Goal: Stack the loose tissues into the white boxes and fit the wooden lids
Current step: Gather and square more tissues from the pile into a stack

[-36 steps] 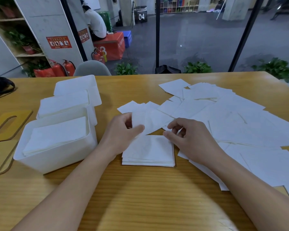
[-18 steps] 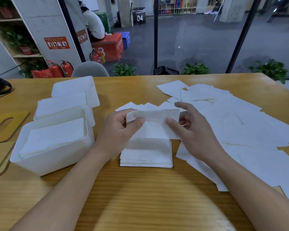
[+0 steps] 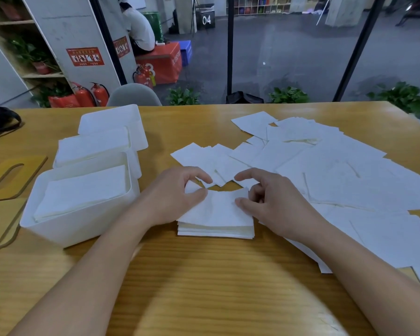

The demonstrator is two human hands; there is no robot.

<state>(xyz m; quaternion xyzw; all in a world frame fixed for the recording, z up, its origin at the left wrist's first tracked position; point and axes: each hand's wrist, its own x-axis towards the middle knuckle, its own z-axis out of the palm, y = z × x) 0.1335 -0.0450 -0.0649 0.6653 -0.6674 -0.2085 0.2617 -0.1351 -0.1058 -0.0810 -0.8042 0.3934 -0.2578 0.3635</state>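
Observation:
A neat stack of white tissues (image 3: pixel 216 224) lies on the wooden table in front of me. My left hand (image 3: pixel 177 200) pinches the far left corner of the top tissue (image 3: pixel 221 204). My right hand (image 3: pixel 274 202) pinches its far right corner, so the sheet lies over the stack. Many loose tissues (image 3: pixel 325 170) are spread over the table to the right. Three white boxes stand at the left: the nearest box (image 3: pixel 80 224) and the middle box (image 3: pixel 66 163) hold tissues, and the far box (image 3: pixel 141 132) is behind them. Two wooden lids (image 3: pixel 12 175) with slots lie at the far left.
A black bag (image 3: pixel 0 120) sits at the table's far left edge. A grey chair back (image 3: pixel 134 95) shows behind the table. Bare table (image 3: pixel 204 287) lies between me and the stack.
Both hands picked a loose tissue up from the spread, lifted it, then brought it down onto the stack, where they now hold its far corners.

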